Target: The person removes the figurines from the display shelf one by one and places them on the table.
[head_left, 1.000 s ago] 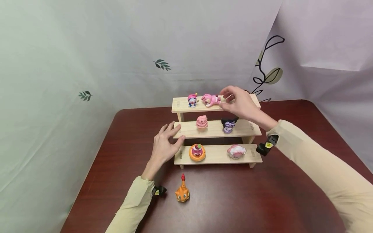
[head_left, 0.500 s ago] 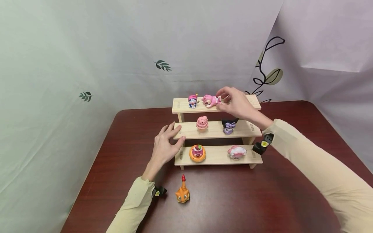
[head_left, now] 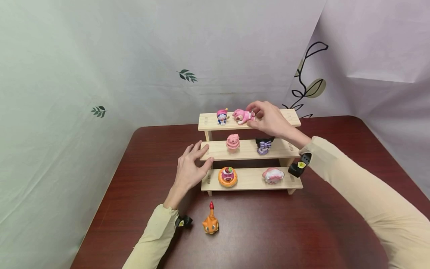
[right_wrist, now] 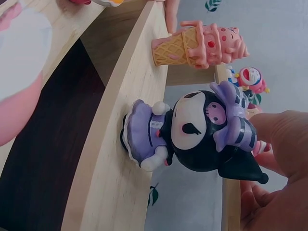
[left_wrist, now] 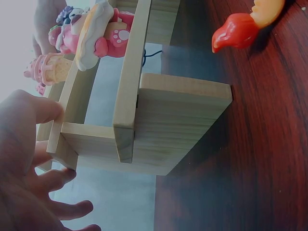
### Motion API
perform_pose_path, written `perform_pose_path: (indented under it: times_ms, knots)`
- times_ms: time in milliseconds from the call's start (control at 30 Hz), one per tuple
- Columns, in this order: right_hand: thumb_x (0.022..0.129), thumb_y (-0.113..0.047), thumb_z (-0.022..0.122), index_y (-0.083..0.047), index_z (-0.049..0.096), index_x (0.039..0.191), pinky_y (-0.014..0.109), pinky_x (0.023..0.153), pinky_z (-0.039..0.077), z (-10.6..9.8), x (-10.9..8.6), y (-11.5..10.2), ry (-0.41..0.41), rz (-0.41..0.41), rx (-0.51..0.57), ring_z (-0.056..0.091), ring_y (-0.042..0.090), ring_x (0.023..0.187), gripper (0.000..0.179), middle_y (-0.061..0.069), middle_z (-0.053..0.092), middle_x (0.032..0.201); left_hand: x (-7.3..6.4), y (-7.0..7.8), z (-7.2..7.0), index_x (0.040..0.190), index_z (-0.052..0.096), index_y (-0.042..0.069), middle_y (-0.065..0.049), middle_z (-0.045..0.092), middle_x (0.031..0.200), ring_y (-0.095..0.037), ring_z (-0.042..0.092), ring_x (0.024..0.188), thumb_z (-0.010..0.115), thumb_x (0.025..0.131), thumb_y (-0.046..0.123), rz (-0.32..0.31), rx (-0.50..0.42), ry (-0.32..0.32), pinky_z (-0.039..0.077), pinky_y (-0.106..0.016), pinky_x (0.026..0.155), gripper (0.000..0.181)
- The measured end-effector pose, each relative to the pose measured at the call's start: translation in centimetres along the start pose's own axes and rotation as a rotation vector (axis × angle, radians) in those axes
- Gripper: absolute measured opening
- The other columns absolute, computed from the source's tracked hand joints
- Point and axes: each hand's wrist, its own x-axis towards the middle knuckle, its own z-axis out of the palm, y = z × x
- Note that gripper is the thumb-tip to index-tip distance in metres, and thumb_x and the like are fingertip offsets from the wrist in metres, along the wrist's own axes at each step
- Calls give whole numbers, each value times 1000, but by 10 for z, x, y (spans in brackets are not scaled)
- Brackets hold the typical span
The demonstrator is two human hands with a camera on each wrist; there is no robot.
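My left hand grips the left end of the middle shelf of a three-tier wooden display stand, its thumb and fingers round the board's end. On the top shelf a pink bear figurine lies on its belly, head to the left. My right hand pinches the bear's rear half between thumb and fingers; part of it is hidden behind them. Left of the bear stands a blue figurine with a pink hat. In the right wrist view a black and purple figurine stands upright, overlapping part of the right hand.
A pink ice-cream-cone figurine shares the middle shelf with the black and purple one. The bottom shelf bears an orange-ringed round figurine and a pink and white one. An orange figurine with a red-tipped tail lies on the dark table.
My right hand has moved left along the top shelf, from the bear's rear end to round its rear half. The left hand stays at the stand.
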Motion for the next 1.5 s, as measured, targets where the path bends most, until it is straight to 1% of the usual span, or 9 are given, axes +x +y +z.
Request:
perform_pose_path:
  times_ms: [300, 600, 833, 1067, 1300, 1500]
  knots:
    - [89, -9, 72, 0, 60, 126, 51, 87, 43, 2, 0, 0, -15, 14, -10, 56, 38, 101, 40, 23, 56, 110, 0, 0, 1, 134, 66, 12, -14, 51, 147, -44, 39, 137, 72, 89, 31, -10, -2, -5, 30, -66, 102, 49]
    - [93, -7, 68, 3, 58, 129, 51, 88, 42, 2, 0, -3, -45, 19, -26, 53, 38, 101, 39, 23, 51, 112, 1, -1, 0, 134, 66, 12, -14, 51, 146, -44, 40, 136, 71, 90, 31, -8, 8, -8, 30, -66, 101, 49]
    - [93, -6, 66, 2, 60, 126, 48, 83, 39, 5, 0, -2, -36, -4, -49, 50, 35, 96, 35, 21, 51, 107, 0, -1, 1, 134, 66, 12, -14, 51, 146, -44, 40, 136, 71, 90, 31, -6, 1, -6, 30, -66, 102, 48]
    - [93, -6, 65, 2, 60, 125, 48, 83, 38, 6, -1, -1, -16, -7, -53, 48, 35, 96, 33, 20, 51, 106, 0, -2, 1, 133, 67, 12, -15, 53, 145, -45, 42, 134, 71, 90, 31, 11, 11, 4, 31, -67, 100, 47]
    - [92, -8, 68, 0, 62, 122, 46, 81, 38, 7, -4, 0, 28, -9, -53, 49, 34, 93, 32, 18, 52, 105, 0, -1, 1, 133, 67, 12, -14, 52, 145, -45, 42, 134, 71, 89, 31, 8, 5, 2, 31, -67, 101, 48]
    - [93, -7, 66, 1, 61, 123, 46, 80, 40, 5, -7, 0, 25, -10, -49, 50, 33, 92, 32, 19, 52, 107, 0, -1, 0, 133, 67, 11, -15, 53, 144, -45, 43, 134, 71, 89, 30, 12, 10, 8, 32, -66, 100, 47]
